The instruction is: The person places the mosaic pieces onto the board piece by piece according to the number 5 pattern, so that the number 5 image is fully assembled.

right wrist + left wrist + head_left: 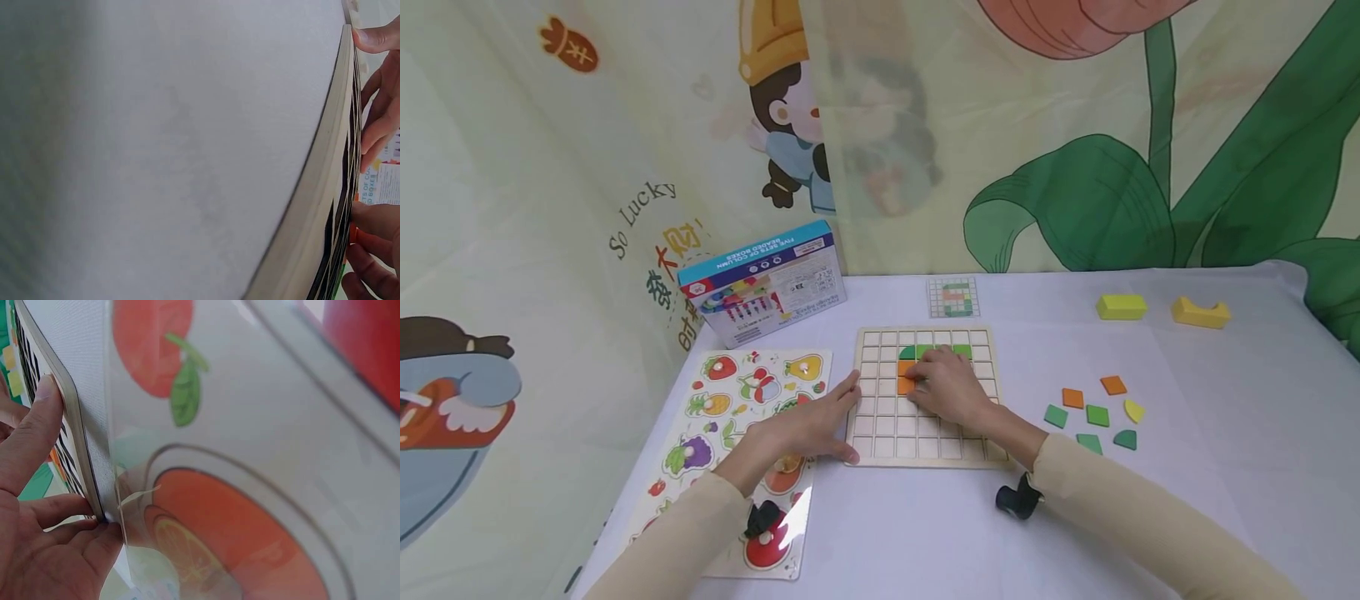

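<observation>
A square wooden grid board (880,425) lies on the table with several tiles in its upper part: a dark green corner tile (907,353), green tiles (962,351) along one row, and orange tiles (903,385) below. My left hand (816,421) rests along the board's left side, fingers extended and thumb (44,400) touching its edge. Over the board, my right hand (951,387) holds an orange tile at the grid between thumb and fingertips; the fingers partly hide nearby cells. The right wrist view shows its thumb and curled fingers (372,265) close around the orange.
Right of the board lie loose green tiles (1097,415), orange tiles (1072,398) and a yellow piece (1133,411). Behind them stand a yellow-green block (1122,307) and an arched yellow block (1201,313). A pattern card (953,298), box (775,296) and fruit sheet (700,492) are nearby.
</observation>
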### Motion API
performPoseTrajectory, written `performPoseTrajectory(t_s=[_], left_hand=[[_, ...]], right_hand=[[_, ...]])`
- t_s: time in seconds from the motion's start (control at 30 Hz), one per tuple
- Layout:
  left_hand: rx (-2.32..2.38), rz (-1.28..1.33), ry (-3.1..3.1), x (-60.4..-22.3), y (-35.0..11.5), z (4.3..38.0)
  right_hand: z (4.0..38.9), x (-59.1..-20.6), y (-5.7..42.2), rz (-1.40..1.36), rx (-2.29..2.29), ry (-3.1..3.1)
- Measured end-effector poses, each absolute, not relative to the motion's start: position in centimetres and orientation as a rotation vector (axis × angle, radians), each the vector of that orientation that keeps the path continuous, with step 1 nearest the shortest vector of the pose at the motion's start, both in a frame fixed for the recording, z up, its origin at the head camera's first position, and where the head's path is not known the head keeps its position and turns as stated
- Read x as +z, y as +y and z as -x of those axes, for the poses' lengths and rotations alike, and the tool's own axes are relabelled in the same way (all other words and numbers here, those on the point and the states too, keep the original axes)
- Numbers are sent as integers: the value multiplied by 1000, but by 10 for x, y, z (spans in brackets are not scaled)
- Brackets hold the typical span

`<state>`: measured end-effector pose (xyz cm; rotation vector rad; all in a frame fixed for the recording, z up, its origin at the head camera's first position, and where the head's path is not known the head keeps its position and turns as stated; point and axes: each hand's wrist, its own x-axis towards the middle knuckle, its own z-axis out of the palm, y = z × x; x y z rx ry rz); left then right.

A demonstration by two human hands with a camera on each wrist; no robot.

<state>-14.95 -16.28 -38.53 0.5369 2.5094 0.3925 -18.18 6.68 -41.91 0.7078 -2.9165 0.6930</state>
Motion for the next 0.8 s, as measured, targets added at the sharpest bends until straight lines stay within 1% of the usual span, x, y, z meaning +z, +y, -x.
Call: performPoseTrajectory(t_s=[0.53, 0.8], left_hand=[[401, -544, 2505, -385, -163, 150], [396, -541, 2511, -386, -163, 149]], right_hand=[[184, -420, 69, -727, 689, -2908], [189, -416, 85, -830, 911, -2837]])
